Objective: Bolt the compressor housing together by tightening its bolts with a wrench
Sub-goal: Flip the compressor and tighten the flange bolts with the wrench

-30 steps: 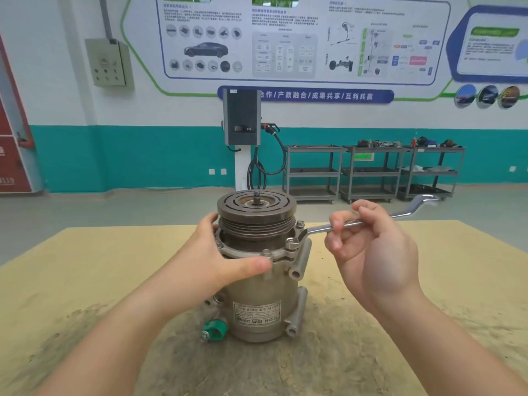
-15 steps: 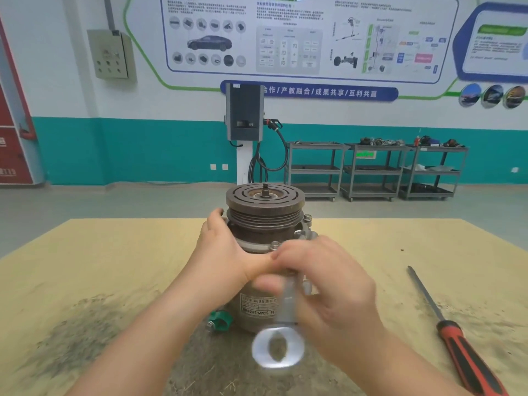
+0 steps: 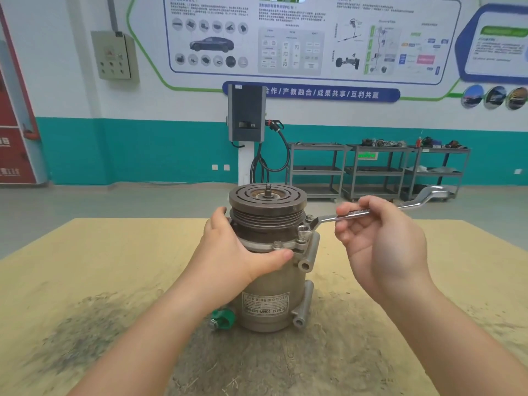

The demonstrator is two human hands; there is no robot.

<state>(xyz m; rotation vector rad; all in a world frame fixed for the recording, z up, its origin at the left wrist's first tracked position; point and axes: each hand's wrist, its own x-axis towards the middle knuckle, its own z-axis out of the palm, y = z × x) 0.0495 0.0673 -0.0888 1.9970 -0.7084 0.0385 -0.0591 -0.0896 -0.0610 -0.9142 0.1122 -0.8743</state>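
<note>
With the left hand [image 3: 240, 252] gripping the compressor [image 3: 268, 270] and the right hand [image 3: 380, 238] pinching the wrench [image 3: 325, 219] loosely, it could slip off the bolt [image 3: 303, 230].

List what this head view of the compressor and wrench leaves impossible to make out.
- Far side of the compressor and any bolts there: hidden by its own body and pulley.
- Housing wall under the left hand: covered by palm and thumb.
- Wrench mid-shank: covered by right hand fingers.
- Bolt tightness: not visible.
- Nameplate small print: too small, upside down.
- Wall poster text: blurred.
</note>
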